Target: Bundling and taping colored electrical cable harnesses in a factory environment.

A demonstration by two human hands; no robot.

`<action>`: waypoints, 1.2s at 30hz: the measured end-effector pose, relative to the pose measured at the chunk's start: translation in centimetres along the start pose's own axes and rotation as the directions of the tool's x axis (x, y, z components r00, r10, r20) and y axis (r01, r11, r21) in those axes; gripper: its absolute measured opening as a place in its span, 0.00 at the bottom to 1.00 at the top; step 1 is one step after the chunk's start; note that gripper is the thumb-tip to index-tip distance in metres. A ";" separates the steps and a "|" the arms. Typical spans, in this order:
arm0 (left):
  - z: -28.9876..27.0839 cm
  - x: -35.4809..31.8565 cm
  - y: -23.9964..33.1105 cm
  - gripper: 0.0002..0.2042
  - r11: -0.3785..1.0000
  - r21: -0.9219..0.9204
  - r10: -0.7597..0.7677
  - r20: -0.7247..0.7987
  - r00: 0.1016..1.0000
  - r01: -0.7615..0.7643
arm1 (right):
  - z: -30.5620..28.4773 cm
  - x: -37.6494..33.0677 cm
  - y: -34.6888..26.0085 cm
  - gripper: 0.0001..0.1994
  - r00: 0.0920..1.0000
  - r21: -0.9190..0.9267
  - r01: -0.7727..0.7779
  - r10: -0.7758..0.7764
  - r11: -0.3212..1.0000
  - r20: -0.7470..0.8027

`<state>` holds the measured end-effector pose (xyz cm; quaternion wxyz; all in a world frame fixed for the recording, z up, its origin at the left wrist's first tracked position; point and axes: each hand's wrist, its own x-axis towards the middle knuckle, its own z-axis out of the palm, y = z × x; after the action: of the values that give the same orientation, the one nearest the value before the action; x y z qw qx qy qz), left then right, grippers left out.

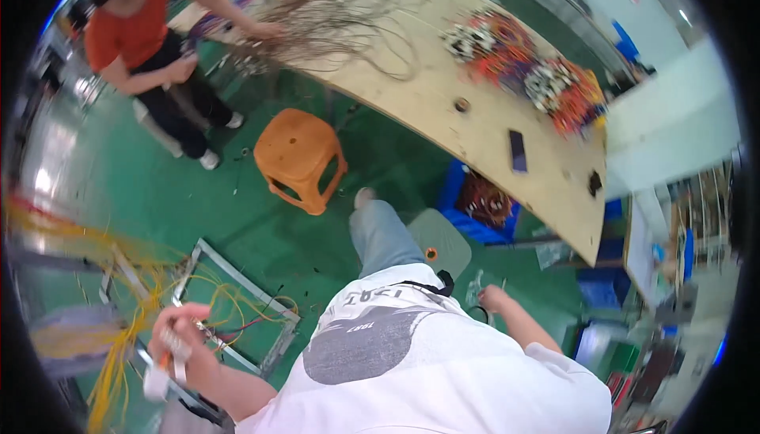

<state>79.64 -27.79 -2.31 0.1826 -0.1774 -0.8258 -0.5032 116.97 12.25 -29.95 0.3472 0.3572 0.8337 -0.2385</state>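
My left hand [186, 347] is out at the lower left, closed around a small white and orange piece [165, 360] whose kind I cannot make out. A bundle of yellow wires [127, 339] hangs right beside that hand, over a grey metal frame [202, 276]. My right hand [495, 299] is low on my right side, its fingers curled. A dark ring-shaped thing [479, 313] and something clear show at its fingertips; whether they are in its grip is hard to see.
A long wooden table [427, 109] bears brown wires [340, 26], coloured wire bundles [507, 54], a tape roll [461, 105] and a phone [518, 151]. An orange stool [297, 149] stands before it. A blue bin [475, 220] sits underneath. Another person [142, 30] handles wires at the far left.
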 end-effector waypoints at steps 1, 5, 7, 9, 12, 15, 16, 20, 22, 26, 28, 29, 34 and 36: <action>1.5 0.1 -0.2 0.12 0.987 -0.132 -0.102 -0.066 0.993 0.092 | -5.7 1.4 -2.3 0.08 0.998 -0.178 0.039 -0.031 0.983 0.047; 3.5 3.3 -0.3 0.14 0.871 -0.492 -0.232 -0.395 0.889 0.009 | -22.4 6.4 -10.1 0.11 0.936 0.046 0.245 -0.224 0.968 -0.271; 7.0 5.4 -0.2 0.15 0.679 -0.730 -0.276 -0.158 0.948 0.076 | -27.4 10.4 -13.4 0.12 0.903 0.372 0.372 -0.238 0.850 -0.358; 14.2 7.7 1.4 0.16 0.514 -0.804 -0.232 0.204 0.951 0.298 | -31.9 13.0 -18.8 0.10 0.792 0.386 0.599 -0.448 0.701 -0.414; 24.5 9.9 1.3 0.15 0.245 -0.668 -0.335 0.622 0.708 0.703 | -36.6 13.1 -29.0 0.09 0.716 0.643 0.617 -0.663 0.454 -0.218; 30.7 9.2 0.5 0.20 0.149 -0.689 -0.290 0.655 0.698 0.709 | -37.7 12.9 -33.0 0.07 0.510 0.595 0.732 -0.846 0.331 -0.157; 32.6 9.2 0.0 0.22 0.185 -0.644 -0.296 0.684 0.667 0.742 | -38.0 13.9 -33.1 0.08 0.498 0.609 0.726 -0.855 0.319 -0.145; 39.0 8.1 -1.7 0.23 0.119 -0.536 -0.242 0.801 0.548 0.836 | -37.2 17.3 -32.6 0.08 0.503 0.716 0.620 -0.863 0.320 -0.049; 41.5 6.9 -3.2 0.24 0.087 -0.499 -0.184 0.842 0.507 0.862 | -36.4 19.3 -30.9 0.06 0.473 0.657 0.693 -0.875 0.297 -0.103; 44.2 3.8 -3.5 0.20 0.210 -0.480 -0.072 0.861 0.504 0.852 | -34.1 19.7 -26.4 0.07 0.651 0.852 0.453 -0.750 0.263 -0.114; 44.1 2.3 -2.5 0.17 0.347 -0.396 -0.089 0.888 0.451 0.850 | -33.0 18.5 -25.0 0.08 0.646 0.914 0.385 -0.744 0.129 -0.167; 44.0 1.0 -2.4 0.16 0.406 -0.428 -0.080 0.864 0.498 0.808 | -32.0 17.6 -24.3 0.07 0.647 0.902 0.420 -0.729 0.097 -0.222; 41.6 -4.6 -0.9 0.06 0.782 -0.432 -0.034 0.689 0.724 0.449 | -28.3 14.6 -21.5 0.14 0.414 0.572 0.805 -0.840 0.158 -0.351; 39.8 -5.6 0.6 0.06 0.765 -0.387 -0.068 0.746 0.662 0.515 | -27.9 12.9 -20.2 0.14 0.432 0.686 0.719 -0.845 0.113 -0.314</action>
<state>79.86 7.53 -21.53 -0.2901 -0.2560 -0.6598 -0.6442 83.69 23.07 -18.60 0.0509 -0.0515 0.6828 -0.7270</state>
